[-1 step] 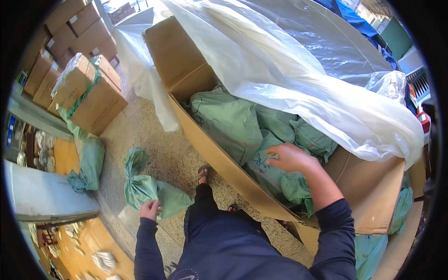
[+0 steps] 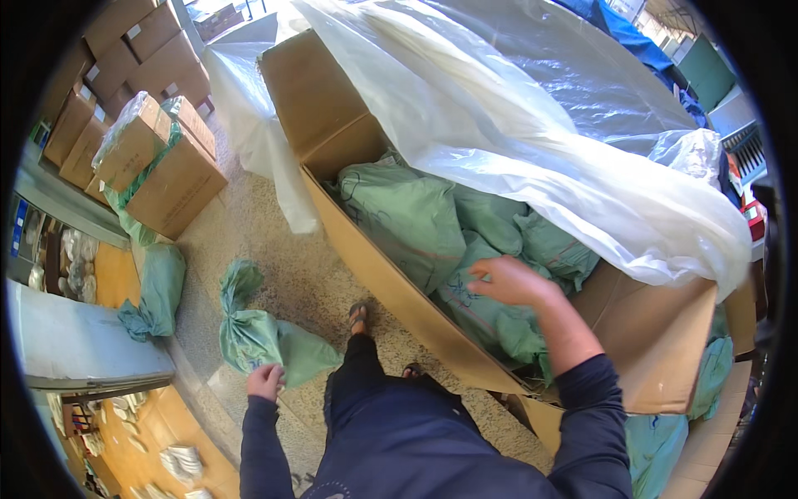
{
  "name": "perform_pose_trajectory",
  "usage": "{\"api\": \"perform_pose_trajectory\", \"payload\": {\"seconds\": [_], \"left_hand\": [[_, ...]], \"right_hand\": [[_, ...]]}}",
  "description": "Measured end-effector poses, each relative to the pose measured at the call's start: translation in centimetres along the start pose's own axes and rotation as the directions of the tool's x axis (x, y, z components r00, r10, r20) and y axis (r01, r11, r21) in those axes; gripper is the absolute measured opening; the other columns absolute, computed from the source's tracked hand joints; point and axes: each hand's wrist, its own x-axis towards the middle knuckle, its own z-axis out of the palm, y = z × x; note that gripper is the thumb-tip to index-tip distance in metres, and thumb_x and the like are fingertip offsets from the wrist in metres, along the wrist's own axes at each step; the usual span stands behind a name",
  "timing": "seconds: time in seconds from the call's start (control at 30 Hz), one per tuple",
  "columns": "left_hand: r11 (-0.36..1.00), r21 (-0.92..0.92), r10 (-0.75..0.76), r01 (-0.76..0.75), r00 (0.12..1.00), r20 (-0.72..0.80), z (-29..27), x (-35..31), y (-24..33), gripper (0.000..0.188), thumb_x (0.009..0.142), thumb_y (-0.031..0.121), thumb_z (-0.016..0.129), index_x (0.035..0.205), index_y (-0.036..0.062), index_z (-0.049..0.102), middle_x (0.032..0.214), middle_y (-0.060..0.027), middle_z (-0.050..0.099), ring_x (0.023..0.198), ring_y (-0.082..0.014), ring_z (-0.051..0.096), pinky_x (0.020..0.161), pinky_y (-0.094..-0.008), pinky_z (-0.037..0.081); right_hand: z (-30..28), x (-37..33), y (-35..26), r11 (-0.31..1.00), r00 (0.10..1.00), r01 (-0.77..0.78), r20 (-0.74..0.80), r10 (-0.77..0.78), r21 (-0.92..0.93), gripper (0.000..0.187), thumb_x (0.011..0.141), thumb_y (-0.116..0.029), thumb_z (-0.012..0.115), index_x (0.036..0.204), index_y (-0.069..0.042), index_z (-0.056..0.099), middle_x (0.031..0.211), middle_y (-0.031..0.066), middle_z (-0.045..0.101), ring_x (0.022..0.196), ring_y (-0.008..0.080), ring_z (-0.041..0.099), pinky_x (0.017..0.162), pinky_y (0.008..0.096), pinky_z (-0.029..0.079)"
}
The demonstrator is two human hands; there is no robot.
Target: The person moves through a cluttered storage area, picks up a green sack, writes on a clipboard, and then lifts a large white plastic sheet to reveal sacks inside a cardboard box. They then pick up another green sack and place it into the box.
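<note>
Above the long open cardboard box (image 2: 399,299), my right hand (image 2: 511,281) hangs over the green woven bags inside, fingers loosely bent and apart. Closest to it is a bag with dark handwriting (image 2: 462,291); whether the fingertips touch it I cannot tell. A larger bulging green bag (image 2: 403,218) fills the box's far left part. Low on the left, my left hand (image 2: 266,382) is closed, its fingers curled together. What it holds, if anything, is hidden. Behind it on the floor lies a green sack (image 2: 303,351) with a twisted neck, overlapped by the hand in view.
Translucent plastic sheeting (image 2: 515,158) drapes over the box's far side. Stacked cartons (image 2: 179,187) stand at the far left, near another green sack (image 2: 162,283). Shelves with wooden boards (image 2: 174,424) line the left. More green bags (image 2: 657,449) sit beside the box at lower right.
The view has shifted very slightly. My right hand is a touch further left over the bags; my left hand is almost unchanged.
</note>
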Motion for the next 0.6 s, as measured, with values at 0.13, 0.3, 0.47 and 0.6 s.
{"api": "perform_pose_trajectory", "payload": {"seconds": [0.13, 0.3, 0.47, 0.6], "left_hand": [[0.983, -0.182, 0.000, -0.031, 0.985, -0.170, -3.7, -5.0, -4.4, 0.023, 0.089, 0.017, 0.058, 0.102, -0.0025, 0.061, 0.082, -0.0121, 0.065, 0.064, -0.0172, 0.063, 0.054, -0.0262, 0.052], [0.970, -0.200, -0.185, 0.140, 0.956, -0.227, -5.3, -6.0, -10.6, 0.025, 0.090, 0.023, 0.056, 0.091, -0.0015, 0.061, 0.071, -0.0110, 0.063, 0.050, -0.0171, 0.059, 0.044, -0.0267, 0.047], [0.922, 0.320, -0.245, 0.221, 0.969, 0.037, -6.1, -6.1, -23.5, 0.024, 0.089, 0.024, 0.061, 0.093, -0.0003, 0.062, 0.066, -0.0126, 0.063, 0.048, -0.0183, 0.059, 0.044, -0.0303, 0.048], [0.903, 0.406, -0.228, 0.138, 0.957, 0.181, -9.6, -7.0, -30.7, 0.025, 0.089, 0.028, 0.059, 0.089, 0.0025, 0.061, 0.066, -0.0115, 0.063, 0.048, -0.0191, 0.058, 0.044, -0.0334, 0.047]], "right_hand": [[4.7, 0.0, -0.4, 0.953, 0.994, 0.002, -0.105, 0.032, 0.304, 0.037, 0.084, -0.029, 0.065, 0.108, 0.000, 0.064, 0.095, 0.0153, 0.069, 0.084, 0.0231, 0.065, 0.075, 0.0355, 0.052], [13.7, 0.1, -1.4, 0.954, 0.988, 0.151, -0.076, -0.136, 0.259, 0.033, 0.086, -0.029, 0.063, 0.105, -0.002, 0.065, 0.095, 0.0146, 0.069, 0.085, 0.0241, 0.066, 0.076, 0.0350, 0.050], [25.5, 0.0, 5.3, 0.996, 1.000, -0.015, -0.021, 0.017, 0.085, 0.037, 0.083, -0.038, 0.062, 0.102, -0.006, 0.067, 0.089, 0.0162, 0.068, 0.081, 0.0307, 0.065, 0.073, 0.0399, 0.050], [31.4, -5.5, 12.3, 0.909, 0.928, -0.372, -0.063, 0.367, -0.189, 0.047, 0.085, -0.049, 0.054, 0.098, -0.006, 0.068, 0.093, 0.0175, 0.068, 0.087, 0.0327, 0.065, 0.078, 0.0431, 0.049]]}}
